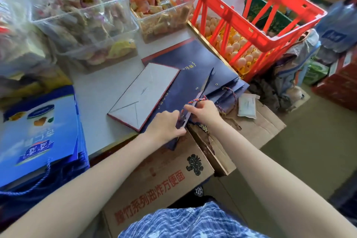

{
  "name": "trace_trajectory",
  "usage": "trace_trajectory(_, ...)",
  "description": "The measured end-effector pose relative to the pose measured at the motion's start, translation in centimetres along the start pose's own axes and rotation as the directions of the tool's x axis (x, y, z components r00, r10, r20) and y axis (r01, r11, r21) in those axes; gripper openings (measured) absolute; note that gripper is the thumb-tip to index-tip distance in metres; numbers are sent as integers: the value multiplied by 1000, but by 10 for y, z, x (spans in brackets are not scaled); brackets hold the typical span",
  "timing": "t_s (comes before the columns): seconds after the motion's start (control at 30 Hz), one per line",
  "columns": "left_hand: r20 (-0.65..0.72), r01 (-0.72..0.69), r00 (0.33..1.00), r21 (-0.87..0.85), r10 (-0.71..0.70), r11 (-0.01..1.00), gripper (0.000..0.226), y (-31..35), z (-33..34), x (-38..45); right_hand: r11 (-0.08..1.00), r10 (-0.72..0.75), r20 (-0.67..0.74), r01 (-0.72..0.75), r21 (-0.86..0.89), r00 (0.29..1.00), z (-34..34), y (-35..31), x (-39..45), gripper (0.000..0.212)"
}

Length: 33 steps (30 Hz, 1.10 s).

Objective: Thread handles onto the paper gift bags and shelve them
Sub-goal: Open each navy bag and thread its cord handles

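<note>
A dark navy paper gift bag [191,71] lies flat on the grey table, its folded grey bottom [146,92] turned up. The bag's top edge is lifted near the table's front corner. My left hand [166,125] grips that raised edge from the left. My right hand [202,111] pinches the same edge together with a multicoloured braided cord handle [197,100]. Two metal eyelets [216,84] show on the bag's upper panel. More navy bags with cords [229,92] lie underneath on the right.
A stack of blue printed gift bags [40,131] sits at the left. Clear tubs of snacks [85,15] stand behind. A red crate [249,11] over egg trays blocks the back right. Open cardboard boxes [160,183] are below my hands.
</note>
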<state>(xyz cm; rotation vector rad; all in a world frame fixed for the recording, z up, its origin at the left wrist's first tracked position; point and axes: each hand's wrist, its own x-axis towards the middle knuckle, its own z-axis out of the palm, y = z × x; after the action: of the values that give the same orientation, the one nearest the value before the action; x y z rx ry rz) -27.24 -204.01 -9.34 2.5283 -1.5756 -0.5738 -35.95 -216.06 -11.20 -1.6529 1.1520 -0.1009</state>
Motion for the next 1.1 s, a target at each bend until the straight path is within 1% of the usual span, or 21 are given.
trace_trajectory(0.03, -17, -9, 1000, -84, 7, 996, 33, 4, 1, -4, 999, -34, -45, 32, -39, 998, 1, -4, 1, 25)
trace_trajectory(0.1, -51, -37, 998, -304, 22, 952, 31, 0, -2, -8, 974, -143, -125, 116, -196, 982, -11, -13, -2, 17)
trace_trajectory(0.13, -123, -99, 991, -386, 55, 917, 29, -5, -7, -9, 959, -198, -128, 165, -232, 972, -23, -19, -3, 15)
trace_trajectory(0.17, -255, -199, 961, -390, 102, 899, 30, -13, -13, -8, 952, -240, -90, 216, -217, 967, -37, -27, -4, 13)
trace_trajectory(0.2, -412, -293, 899, -322, 145, 900, 32, -20, -21, -6, 946, -273, -24, 264, -187, 962, -53, -39, -10, 12)
trace_trajectory(0.23, -560, -354, 809, -219, 180, 909, 36, -25, -31, -4, 934, -300, 67, 308, -182, 951, -67, -49, -15, 12)
trace_trajectory(0.27, -663, -389, 715, -111, 223, 915, 39, -29, -42, -2, 914, -330, 154, 356, -195, 931, -81, -64, -24, 11)
trace_trajectory(0.33, -754, -408, 570, 85, 326, 909, 42, -28, -66, 1, 835, -381, 304, 466, -293, 873, -97, -85, -37, 11)
trace_trajectory(0.37, -759, -399, 529, 174, 381, 900, 42, -27, -74, 3, 796, -391, 360, 508, -329, 847, -99, -92, -44, 11)
trace_trajectory(0.4, -740, -391, 516, 244, 431, 887, 39, -27, -79, 3, 767, -391, 403, 535, -354, 827, -98, -96, -48, 11)
trace_trajectory(0.47, -670, -403, 548, 312, 500, 860, 31, -32, -75, 2, 740, -396, 442, 565, -365, 805, -90, -92, -50, 25)
trace_trajectory(0.53, -599, -438, 614, 283, 514, 853, 29, -45, -53, -9, 756, -351, 474, 543, -365, 808, -80, -75, -46, 33)
trace_trajectory(0.63, -548, -440, 704, 165, 453, 883, 30, -62, -7, -35, 814, -255, 525, 473, -337, 812, -61, -28, -41, 30)
trace_trajectory(0.7, -502, -420, 760, 106, 413, 901, 32, -66, 14, -47, 823, -210, 498, 427, -374, 841, -46, 0, -40, 23)
trace_trajectory(0.73, -466, -409, 794, 69, 392, 910, 34, -67, 19, -47, 810, -225, 466, 430, -399, 856, -39, 8, -39, 15)
trace_trajectory(0.8, -427, -380, 837, -4, 342, 925, 32, -67, 21, -43, 771, -308, 389, 468, -432, 868, -26, 17, -38, 12)
trace_trajectory(0.93, -336, -314, 897, -33, 286, 949, 36, -68, 26, -43, 790, -428, 192, 469, -394, 883, -18, 19, -33, 12)
trace_trajectory(1.0, -322, -290, 909, -31, 265, 957, 35, -69, 29, -47, 768, -532, -16, 474, -432, 847, -27, 14, -28, 17)
trace_trajectory(1.03, -318, -286, 912, -41, 258, 957, 34, -70, 29, -47, 783, -548, -146, 443, -437, 824, -36, 8, -26, 24)
trace_trajectory(1.07, -313, -288, 914, -53, 258, 956, 33, -71, 30, -47, 823, -530, -268, 411, -392, 805, -46, -2, -24, 33)
trace_trajectory(1.1, -309, -294, 914, -62, 262, 954, 32, -72, 31, -46, 873, -478, -364, 390, -292, 799, -56, -13, -22, 40)
